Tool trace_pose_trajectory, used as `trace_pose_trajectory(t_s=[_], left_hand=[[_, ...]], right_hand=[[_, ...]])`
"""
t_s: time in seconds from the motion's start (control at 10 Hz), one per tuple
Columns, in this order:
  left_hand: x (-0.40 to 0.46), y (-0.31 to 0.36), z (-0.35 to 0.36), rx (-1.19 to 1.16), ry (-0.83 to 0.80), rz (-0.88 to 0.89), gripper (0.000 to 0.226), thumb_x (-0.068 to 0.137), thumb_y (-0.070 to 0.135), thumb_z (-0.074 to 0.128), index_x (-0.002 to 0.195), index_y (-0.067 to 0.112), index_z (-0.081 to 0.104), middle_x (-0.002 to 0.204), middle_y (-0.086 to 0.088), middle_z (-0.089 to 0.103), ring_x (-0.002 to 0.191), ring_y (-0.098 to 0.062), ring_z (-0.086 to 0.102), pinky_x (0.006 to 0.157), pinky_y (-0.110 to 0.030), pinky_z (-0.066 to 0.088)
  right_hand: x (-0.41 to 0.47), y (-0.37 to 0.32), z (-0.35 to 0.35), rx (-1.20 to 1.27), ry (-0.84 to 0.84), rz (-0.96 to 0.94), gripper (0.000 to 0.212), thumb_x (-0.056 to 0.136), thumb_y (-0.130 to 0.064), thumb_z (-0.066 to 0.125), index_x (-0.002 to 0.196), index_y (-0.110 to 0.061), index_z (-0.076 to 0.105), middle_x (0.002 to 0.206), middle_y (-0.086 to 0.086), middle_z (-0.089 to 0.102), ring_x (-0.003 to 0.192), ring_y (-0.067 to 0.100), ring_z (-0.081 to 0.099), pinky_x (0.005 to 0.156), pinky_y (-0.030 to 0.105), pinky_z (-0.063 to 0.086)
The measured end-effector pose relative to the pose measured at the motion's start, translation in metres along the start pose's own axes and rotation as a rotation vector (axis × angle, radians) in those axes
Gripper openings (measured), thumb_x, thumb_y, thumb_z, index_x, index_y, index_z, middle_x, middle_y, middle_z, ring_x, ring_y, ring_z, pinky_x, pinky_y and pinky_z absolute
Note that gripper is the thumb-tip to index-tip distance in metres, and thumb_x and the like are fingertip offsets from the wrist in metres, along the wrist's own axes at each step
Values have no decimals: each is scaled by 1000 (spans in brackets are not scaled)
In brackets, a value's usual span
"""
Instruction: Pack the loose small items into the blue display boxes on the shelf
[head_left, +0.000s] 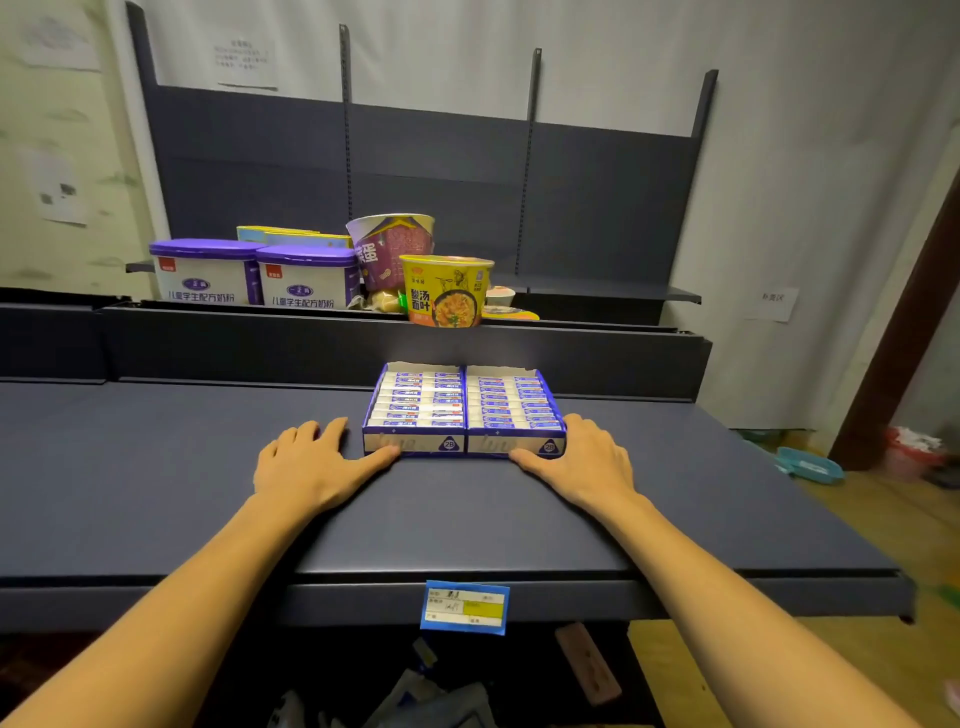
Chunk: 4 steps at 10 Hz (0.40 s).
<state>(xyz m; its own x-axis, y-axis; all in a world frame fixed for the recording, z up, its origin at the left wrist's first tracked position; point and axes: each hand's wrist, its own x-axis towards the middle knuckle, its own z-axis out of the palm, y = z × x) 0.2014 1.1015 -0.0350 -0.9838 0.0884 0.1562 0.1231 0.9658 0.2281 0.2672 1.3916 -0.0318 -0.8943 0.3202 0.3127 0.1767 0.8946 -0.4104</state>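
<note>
1. Two blue display boxes (464, 410) sit side by side mid-shelf (156, 467), full.
2. Left hand (311, 462) and right hand (582, 457) lie flat, flanking them, gripping nothing.
3. I judge them light, thin card; I'd hold the outer walls.

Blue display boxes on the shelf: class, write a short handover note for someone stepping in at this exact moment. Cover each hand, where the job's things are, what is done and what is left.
Left hand: open, flat on the shelf, thumb touching the front of the left blue box. No grip on anything.
Right hand: open, flat on the shelf, thumb against the front of the right blue box.
Things: both boxes sit side by side, touching, mid-shelf, each filled with rows of small items.
Done: packing looks complete; no loose items show on the shelf.
Left: probably only squaring the boxes up.
</note>
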Motion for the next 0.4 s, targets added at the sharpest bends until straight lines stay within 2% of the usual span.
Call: trace_pose_trajectory(t_s=[0.1, 0.2, 0.3, 0.4], left_hand=[[-17, 2, -3, 70, -28, -49, 86, 80, 82, 20, 146, 28, 28, 153, -7, 29, 140, -28, 25, 113, -45, 22], [-34, 1, -10, 113, -75, -66, 79, 85, 76, 18, 146, 27, 29, 153, -8, 28, 139, -28, 26, 113, -46, 21], [-51, 2, -19, 183, -67, -53, 74, 87, 73, 21, 142, 26, 35, 144, -7, 41, 132, -27, 37, 110, -44, 28], [-66, 3, -31, 257, 29, -7, 72, 89, 71, 26, 143, 24, 33, 144, -6, 42, 133, -25, 37, 110, -41, 27]], right_hand=[[-9, 2, -4, 83, -54, 22, 71, 73, -71, 61, 120, -21, 44, 125, 2, 57, 112, 20, 56, 95, 42, 49], [-24, 7, -12, 25, -85, -7, 71, 81, -64, 58, 129, -17, 36, 134, 7, 51, 120, 24, 52, 100, 39, 44], [-38, 13, -26, -12, -37, -74, 66, 89, -55, 55, 137, -15, 36, 137, 8, 50, 123, 24, 50, 101, 36, 41], [-43, 17, -55, 171, 210, -172, 37, 93, -36, 57, 122, -14, 56, 119, 6, 63, 110, 23, 58, 94, 38, 48]])
